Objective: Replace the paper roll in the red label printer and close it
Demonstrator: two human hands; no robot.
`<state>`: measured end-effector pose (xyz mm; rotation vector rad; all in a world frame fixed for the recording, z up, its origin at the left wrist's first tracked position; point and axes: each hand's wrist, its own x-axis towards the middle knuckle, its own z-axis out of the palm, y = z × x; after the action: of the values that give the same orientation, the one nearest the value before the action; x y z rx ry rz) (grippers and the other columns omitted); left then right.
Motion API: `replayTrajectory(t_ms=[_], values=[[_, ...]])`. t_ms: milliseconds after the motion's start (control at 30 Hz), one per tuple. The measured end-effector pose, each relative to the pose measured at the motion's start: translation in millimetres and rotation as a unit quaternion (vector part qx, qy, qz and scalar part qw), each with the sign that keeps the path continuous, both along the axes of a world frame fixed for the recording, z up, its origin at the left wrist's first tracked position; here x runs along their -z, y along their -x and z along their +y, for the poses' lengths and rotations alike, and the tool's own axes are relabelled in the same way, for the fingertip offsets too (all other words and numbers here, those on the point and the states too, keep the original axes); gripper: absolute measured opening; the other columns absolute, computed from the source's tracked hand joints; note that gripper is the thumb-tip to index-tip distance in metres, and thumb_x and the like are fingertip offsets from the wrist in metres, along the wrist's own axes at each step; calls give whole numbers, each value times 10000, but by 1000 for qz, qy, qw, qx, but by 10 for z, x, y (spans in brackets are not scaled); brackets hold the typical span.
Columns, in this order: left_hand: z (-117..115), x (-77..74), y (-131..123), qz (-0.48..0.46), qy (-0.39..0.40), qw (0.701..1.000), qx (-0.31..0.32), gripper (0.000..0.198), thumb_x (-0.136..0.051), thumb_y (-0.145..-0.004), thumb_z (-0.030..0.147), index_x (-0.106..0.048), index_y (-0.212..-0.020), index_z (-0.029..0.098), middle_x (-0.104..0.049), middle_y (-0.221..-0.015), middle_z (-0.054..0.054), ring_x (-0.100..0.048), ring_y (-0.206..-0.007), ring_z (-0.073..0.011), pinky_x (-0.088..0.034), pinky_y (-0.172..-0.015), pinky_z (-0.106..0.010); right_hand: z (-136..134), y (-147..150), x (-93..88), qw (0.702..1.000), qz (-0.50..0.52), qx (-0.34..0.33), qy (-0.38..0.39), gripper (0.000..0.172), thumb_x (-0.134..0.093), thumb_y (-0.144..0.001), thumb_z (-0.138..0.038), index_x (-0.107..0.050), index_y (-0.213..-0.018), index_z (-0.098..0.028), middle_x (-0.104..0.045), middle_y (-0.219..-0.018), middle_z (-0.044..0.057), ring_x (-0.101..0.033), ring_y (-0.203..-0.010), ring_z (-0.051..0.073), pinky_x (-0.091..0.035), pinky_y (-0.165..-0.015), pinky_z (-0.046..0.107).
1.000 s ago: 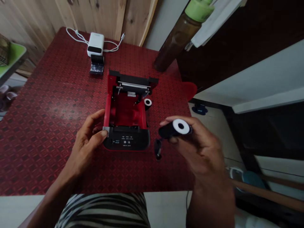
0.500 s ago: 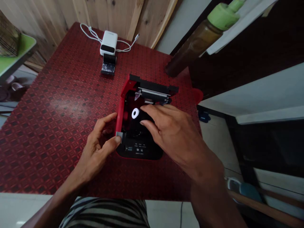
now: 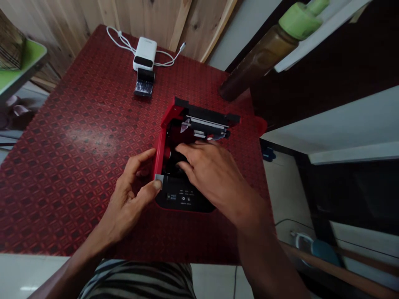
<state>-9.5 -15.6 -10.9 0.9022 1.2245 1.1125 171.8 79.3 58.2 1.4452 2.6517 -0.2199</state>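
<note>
The right hand point(image 3: 212, 176) reaches into an open red-and-black receipt printer point(image 3: 183, 199) on the red counter point(image 3: 62, 166), its curled fingers hiding the compartment, so any grip there cannot be made out. The left hand point(image 3: 129, 195) pinches the printer's silver corner tab point(image 3: 158, 177).

Soft, rather dim indoor light fills the view, and its source lies out of frame. A broad pale sheen spreads across the left middle of the red bench point(image 3: 77, 141), with a small bright streak of glare on the white floor tile point(image 3: 28, 287). Shadows stay soft, deepest inside the receipt printer point(image 3: 183, 199) and beneath the right hand point(image 3: 212, 174), whose edges look slightly smeared. The dark cabinet point(image 3: 327, 54) sinks almost to black. Wide-angle distortion bends the bench's edges and slants the planks of the wooden wall point(image 3: 162, 25) toward the frame's corners.
</note>
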Motion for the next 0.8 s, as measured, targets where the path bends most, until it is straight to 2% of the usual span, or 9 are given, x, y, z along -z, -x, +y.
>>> replayTrajectory(t_ms=[100,233,333,433,567,700,800], values=[[-1,5,4,1,0,1000,3,628,-794,-1043,469,-656,-1630,292,-742,-1608,-97,-646,-1554,-419,-464,-1340,-639,75,21,41,999,0,9,34,157,-740,-1043,-77,-833,-1093,-193,-888,-1069,137,-829,-986,318,-532,-859,417],[0,-13,8,6,2,1000,-2,616,-805,-1036,483,-678,-1611,304,-751,-1588,-96,-664,-1529,-426,-538,-1269,-617,58,-26,162,998,61,2,12,172,-744,-1027,-54,-815,-1076,-203,-879,-1116,114,-818,-1071,300,-553,-952,412],[-1,-30,6,5,3,1000,-3,617,-803,-1039,484,-676,-1616,307,-742,-1603,-95,-651,-1548,-423,-535,-1275,-611,23,-76,232,996,88,-2,1,211,-732,-1034,-38,-820,-1151,-189,-882,-1196,124,-817,-1179,325,-572,-1094,475],[-10,-30,11,8,3,1000,2,637,-794,-1044,497,-662,-1632,292,-742,-1600,-108,-664,-1522,-420,-515,-1285,-618,7,-160,204,991,134,-6,6,309,-679,-1049,-17,-833,-1248,-195,-887,-1273,117,-825,-1245,322,-596,-1166,504],[-21,-6,21,20,3,1000,4,634,-784,-1046,507,-664,-1631,292,-753,-1576,-106,-705,-1431,-403,-535,-1234,-604,-28,-331,38,971,231,-48,41,435,-592,-1076,-12,-869,-1277,-282,-904,-1304,28,-854,-1217,244,-659,-1136,439],[-19,21,25,31,-6,1000,-1,639,-790,-1032,505,-673,-1618,278,-754,-1566,-107,-713,-1392,-389,-551,-1196,-577,-96,-410,-48,956,266,-91,88,394,-636,-1081,-29,-882,-1237,-294,-910,-1304,14,-840,-1247,229,-657,-1147,423],[-19,15,34,22,-6,1000,0,637,-800,-1031,508,-678,-1615,282,-745,-1595,-104,-697,-1444,-394,-535,-1234,-572,-108,-373,0,961,253,-78,82,317,-650,-1078,-20,-871,-1077,-247,-911,-1143,41,-836,-1086,232,-656,-1022,399]])
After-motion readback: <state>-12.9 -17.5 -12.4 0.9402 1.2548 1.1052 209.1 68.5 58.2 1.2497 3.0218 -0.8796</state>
